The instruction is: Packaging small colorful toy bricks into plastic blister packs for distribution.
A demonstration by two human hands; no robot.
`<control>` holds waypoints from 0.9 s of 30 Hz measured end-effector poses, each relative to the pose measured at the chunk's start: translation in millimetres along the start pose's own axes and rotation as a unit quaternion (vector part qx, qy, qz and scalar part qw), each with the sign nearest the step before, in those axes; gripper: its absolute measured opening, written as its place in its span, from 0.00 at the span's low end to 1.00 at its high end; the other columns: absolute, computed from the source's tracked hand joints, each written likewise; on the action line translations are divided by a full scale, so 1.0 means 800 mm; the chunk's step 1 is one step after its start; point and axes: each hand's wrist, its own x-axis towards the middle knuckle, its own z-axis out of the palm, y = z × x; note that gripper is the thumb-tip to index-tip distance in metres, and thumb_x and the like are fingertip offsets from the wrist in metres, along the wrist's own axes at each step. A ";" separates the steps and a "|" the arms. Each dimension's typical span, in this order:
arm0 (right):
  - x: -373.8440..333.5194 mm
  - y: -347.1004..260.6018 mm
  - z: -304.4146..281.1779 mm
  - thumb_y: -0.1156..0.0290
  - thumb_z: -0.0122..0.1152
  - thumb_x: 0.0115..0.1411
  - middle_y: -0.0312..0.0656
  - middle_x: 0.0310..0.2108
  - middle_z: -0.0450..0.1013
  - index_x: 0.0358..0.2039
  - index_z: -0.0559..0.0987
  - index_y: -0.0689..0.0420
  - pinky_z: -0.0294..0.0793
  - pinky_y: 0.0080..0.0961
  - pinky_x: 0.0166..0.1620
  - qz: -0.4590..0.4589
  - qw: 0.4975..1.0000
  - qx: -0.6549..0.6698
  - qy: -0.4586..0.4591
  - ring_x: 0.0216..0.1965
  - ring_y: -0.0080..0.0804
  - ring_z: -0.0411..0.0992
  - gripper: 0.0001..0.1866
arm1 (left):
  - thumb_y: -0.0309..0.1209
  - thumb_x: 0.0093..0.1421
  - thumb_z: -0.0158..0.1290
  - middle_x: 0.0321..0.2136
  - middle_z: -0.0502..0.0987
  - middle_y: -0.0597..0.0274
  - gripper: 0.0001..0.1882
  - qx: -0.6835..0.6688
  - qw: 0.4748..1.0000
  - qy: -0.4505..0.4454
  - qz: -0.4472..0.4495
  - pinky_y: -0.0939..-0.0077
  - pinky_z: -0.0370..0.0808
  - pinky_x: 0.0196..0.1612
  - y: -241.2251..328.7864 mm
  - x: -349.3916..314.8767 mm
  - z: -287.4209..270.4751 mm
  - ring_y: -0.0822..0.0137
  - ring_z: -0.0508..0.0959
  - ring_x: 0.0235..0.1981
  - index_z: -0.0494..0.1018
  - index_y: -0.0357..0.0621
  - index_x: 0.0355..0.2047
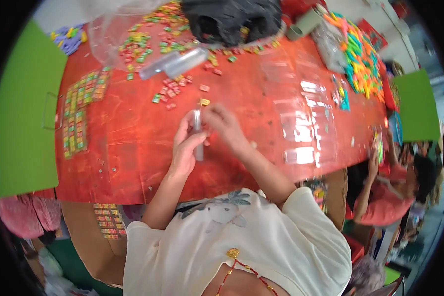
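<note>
My left hand (pixel 187 147) is closed around a narrow clear plastic case (pixel 199 152), held nearly upright over the red table (pixel 148 165). Close to the top of that case is my right hand (pixel 223 126), its fingers smeared by motion, so what they hold is unclear. A small yellow wrapped piece (pixel 205 102) shows just beyond the right fingertips; whether it is touched cannot be told. Several small red and green pieces (pixel 171 90) lie loose farther off. Beyond those rest clear plastic cases (pixel 185 62), stacked on their sides.
Filled clear packs (pixel 75 130) lie in rows at the left, with shiny clear cases (pixel 301 129) at the right. A black plastic bag (pixel 232 19) and colourful curved pieces (pixel 362 66) cover the far side. Cardboard boxes (pixel 86 246) stand below the near edge. Another person (pixel 387 195) sits at right.
</note>
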 end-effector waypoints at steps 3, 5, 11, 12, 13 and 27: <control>-0.069 0.020 -0.008 0.70 0.59 0.60 0.32 0.28 0.70 0.35 0.72 0.59 0.68 0.18 0.29 -0.064 0.995 -0.082 0.002 0.25 0.17 0.66 0.08 | 0.20 0.57 0.48 0.47 0.66 0.65 0.31 0.013 0.999 -0.035 -0.023 0.77 0.70 0.49 -0.012 -0.038 0.028 0.72 0.70 0.48 0.56 0.40 0.62; -0.100 0.024 -0.026 0.74 0.58 0.61 0.31 0.35 0.69 0.39 0.72 0.59 0.68 0.16 0.37 0.014 0.997 -0.066 -0.022 0.35 0.15 0.67 0.07 | 0.22 0.58 0.49 0.47 0.66 0.65 0.31 0.052 0.995 -0.081 -0.030 0.78 0.67 0.51 -0.026 -0.057 0.031 0.74 0.68 0.48 0.56 0.40 0.62; -0.153 0.026 -0.048 0.73 0.57 0.62 0.29 0.29 0.70 0.35 0.73 0.60 0.67 0.15 0.34 0.054 0.997 0.061 -0.005 0.31 0.13 0.67 0.04 | 0.25 0.57 0.50 0.50 0.64 0.64 0.34 0.058 0.977 -0.154 -0.133 0.75 0.67 0.52 -0.033 -0.075 0.046 0.72 0.66 0.50 0.53 0.42 0.64; -0.154 0.027 -0.051 0.73 0.57 0.62 0.30 0.29 0.71 0.36 0.74 0.60 0.68 0.14 0.34 0.040 0.995 0.089 -0.003 0.30 0.14 0.68 0.05 | 0.24 0.57 0.50 0.50 0.63 0.62 0.34 0.028 0.977 -0.149 -0.149 0.74 0.68 0.52 -0.034 -0.076 0.052 0.70 0.68 0.49 0.52 0.42 0.64; -0.156 0.026 -0.054 0.73 0.56 0.63 0.30 0.29 0.71 0.36 0.74 0.59 0.69 0.14 0.33 0.047 0.995 0.090 -0.001 0.30 0.15 0.69 0.04 | 0.24 0.57 0.50 0.50 0.63 0.62 0.34 0.028 0.978 -0.143 -0.148 0.74 0.68 0.52 -0.037 -0.076 0.054 0.70 0.68 0.49 0.52 0.42 0.64; -0.159 0.046 -0.069 0.71 0.55 0.64 0.32 0.26 0.73 0.37 0.76 0.61 0.68 0.14 0.28 0.066 0.994 0.086 0.002 0.26 0.18 0.71 0.07 | 0.23 0.58 0.49 0.45 0.69 0.58 0.32 -0.076 0.969 -0.133 -0.191 0.71 0.73 0.47 -0.055 -0.081 0.054 0.66 0.75 0.40 0.53 0.43 0.63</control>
